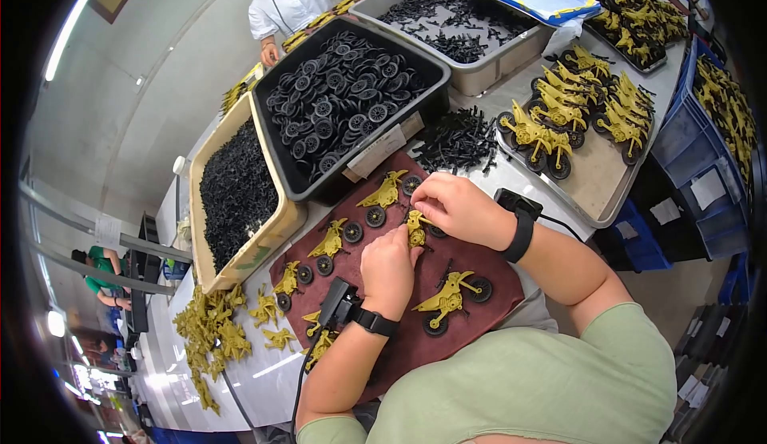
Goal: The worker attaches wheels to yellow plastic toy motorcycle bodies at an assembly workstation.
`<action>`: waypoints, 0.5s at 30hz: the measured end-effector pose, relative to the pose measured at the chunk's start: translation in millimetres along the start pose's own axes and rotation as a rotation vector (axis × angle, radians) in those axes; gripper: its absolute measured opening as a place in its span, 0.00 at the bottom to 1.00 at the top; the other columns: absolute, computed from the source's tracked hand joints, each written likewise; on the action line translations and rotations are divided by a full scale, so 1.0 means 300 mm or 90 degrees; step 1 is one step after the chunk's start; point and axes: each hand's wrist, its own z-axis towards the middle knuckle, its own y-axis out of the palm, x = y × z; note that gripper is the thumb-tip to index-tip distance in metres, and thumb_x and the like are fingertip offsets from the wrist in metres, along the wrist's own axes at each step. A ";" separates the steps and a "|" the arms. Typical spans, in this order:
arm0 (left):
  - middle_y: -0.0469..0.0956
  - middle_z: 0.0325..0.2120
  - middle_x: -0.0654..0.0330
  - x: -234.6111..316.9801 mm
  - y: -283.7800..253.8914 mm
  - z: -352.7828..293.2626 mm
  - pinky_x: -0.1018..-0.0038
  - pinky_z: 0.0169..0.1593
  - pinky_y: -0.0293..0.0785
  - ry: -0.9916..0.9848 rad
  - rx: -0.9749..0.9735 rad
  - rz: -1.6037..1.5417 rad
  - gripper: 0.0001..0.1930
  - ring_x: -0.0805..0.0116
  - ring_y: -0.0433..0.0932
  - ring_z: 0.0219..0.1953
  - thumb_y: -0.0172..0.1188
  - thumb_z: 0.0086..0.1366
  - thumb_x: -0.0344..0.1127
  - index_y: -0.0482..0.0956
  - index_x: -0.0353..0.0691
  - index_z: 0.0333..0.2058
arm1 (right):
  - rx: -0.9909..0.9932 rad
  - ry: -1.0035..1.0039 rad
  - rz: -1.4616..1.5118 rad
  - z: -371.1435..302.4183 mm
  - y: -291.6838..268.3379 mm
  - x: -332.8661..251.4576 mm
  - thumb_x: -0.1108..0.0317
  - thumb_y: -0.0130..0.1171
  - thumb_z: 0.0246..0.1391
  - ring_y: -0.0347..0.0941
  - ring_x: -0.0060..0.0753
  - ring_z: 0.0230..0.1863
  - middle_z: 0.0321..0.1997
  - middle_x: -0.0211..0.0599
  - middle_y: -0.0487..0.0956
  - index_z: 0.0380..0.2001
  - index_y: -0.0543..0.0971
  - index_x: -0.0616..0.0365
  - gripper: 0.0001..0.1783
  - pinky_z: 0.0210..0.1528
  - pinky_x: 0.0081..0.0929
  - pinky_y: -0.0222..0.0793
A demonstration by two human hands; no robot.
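My left hand [387,270] is closed on a yellow toy motorcycle body [416,230], which lies over a dark red cloth [487,308]. Just above that body, the fingers of my right hand [462,211] are pinched together; whatever is between them is hidden. A black wheel partly shows under the right hand. Left of my hands, more yellow bodies [328,240] lie on the cloth, with loose black wheels [352,231] beside them. Nearer to me rests a yellow motorcycle [444,298] with two wheels at its ends.
Beyond the cloth stand a black bin of wheels [435,84], a cream bin of small black parts [289,219] and a grey bin [479,80]. A tray [595,208] at right carries wheeled motorcycles. Yellow bodies [212,324] are heaped at left. A person [292,4] works across the table.
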 end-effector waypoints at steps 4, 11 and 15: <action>0.79 0.33 0.56 0.002 0.010 -0.007 0.65 0.40 0.70 0.019 0.034 0.035 0.20 0.58 0.77 0.36 0.67 0.49 0.35 0.77 0.36 0.41 | -0.007 0.013 0.008 0.005 -0.011 -0.020 0.70 0.57 0.53 0.73 0.46 0.37 0.32 0.43 0.76 0.32 0.77 0.62 0.07 0.41 0.35 0.70; 0.79 0.32 0.54 -0.040 0.026 0.004 0.65 0.41 0.70 0.069 0.036 0.013 0.19 0.57 0.77 0.36 0.66 0.49 0.34 0.78 0.35 0.41 | -0.037 -0.011 -0.040 -0.007 0.000 0.036 0.81 0.51 0.50 0.75 0.42 0.38 0.36 0.42 0.76 0.38 0.76 0.63 0.11 0.42 0.32 0.72; 0.78 0.30 0.49 -0.051 -0.037 0.006 0.63 0.40 0.73 0.025 -0.014 -0.147 0.17 0.52 0.78 0.33 0.63 0.51 0.33 0.78 0.32 0.40 | -0.145 -0.046 -0.028 0.003 -0.025 0.064 0.86 0.47 0.46 0.74 0.42 0.46 0.45 0.44 0.75 0.46 0.74 0.61 0.21 0.47 0.30 0.73</action>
